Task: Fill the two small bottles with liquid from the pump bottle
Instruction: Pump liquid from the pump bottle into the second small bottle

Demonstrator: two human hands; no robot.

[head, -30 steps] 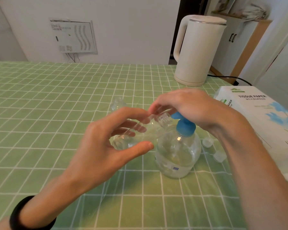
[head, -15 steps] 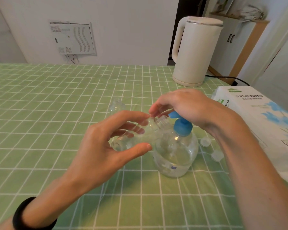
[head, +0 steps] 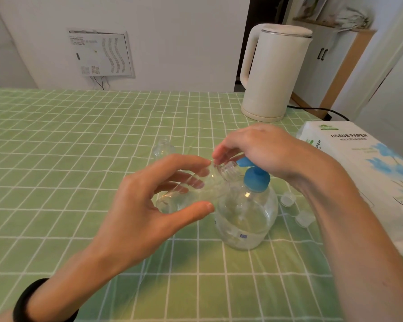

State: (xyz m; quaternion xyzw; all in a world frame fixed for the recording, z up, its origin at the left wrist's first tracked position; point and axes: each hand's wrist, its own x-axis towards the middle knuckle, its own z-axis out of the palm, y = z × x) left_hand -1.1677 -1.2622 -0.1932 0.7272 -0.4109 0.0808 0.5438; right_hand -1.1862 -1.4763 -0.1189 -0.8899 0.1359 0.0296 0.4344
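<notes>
A clear round pump bottle [head: 244, 219] with a blue pump head [head: 256, 178] stands on the green checked tablecloth. My left hand [head: 144, 212] grips a small clear bottle [head: 191, 194], tilted with its threaded mouth up against the blue spout. My right hand [head: 263, 149] rests over the pump head, fingers curled down over the spout. A second small clear bottle [head: 163, 147] stands behind, on the cloth. Two small clear caps [head: 287, 199] [head: 304, 218] lie to the right of the pump bottle.
A cream electric kettle [head: 275, 73] stands at the back right with its black cord trailing right. A pack of tissue paper [head: 363, 163] lies along the right edge. The table [head: 56, 147] stretches left and back to a white wall.
The pump head has sunk a little under my right hand. The small bottle stays tilted at the spout in my left hand. The view has shifted slightly.
</notes>
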